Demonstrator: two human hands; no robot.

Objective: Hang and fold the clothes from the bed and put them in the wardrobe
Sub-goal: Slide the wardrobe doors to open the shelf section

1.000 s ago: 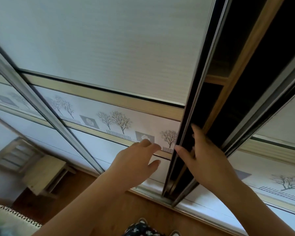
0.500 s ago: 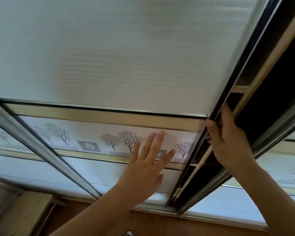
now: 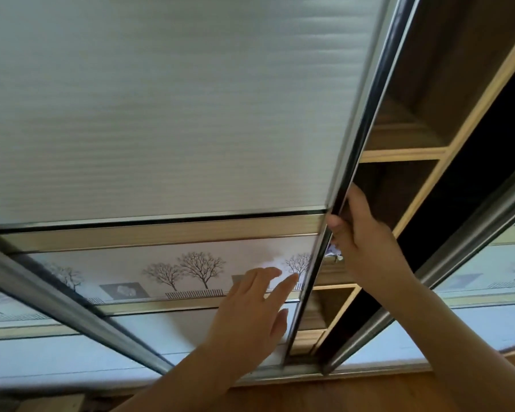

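Left hand (image 3: 250, 316) reaches up and forward from the lower middle, palm flat against the sliding door (image 3: 176, 114), fingers (image 3: 265, 276) straight and slightly spread, holding nothing. Right hand (image 3: 363, 245) is raised higher, its arm entering from the lower right. Its fingers curl round the door's metal edge (image 3: 363, 120) and grip it, with the thumb on the front face.

The wardrobe (image 3: 422, 84) fills the view directly ahead. Its door is a pale, finely ribbed panel in a silver frame. Lower down it is crossed by a band (image 3: 191, 269) printed with bare trees and a fence, and the left hand lies on this band.

Seen tilted, the gripped edge runs from lower centre to upper right, marking the door's long axis. To its right a gap exposes wooden shelves (image 3: 402, 154) and a dark interior, bounded by a second door (image 3: 488, 286). Wooden floor (image 3: 369, 394) lies below the track.
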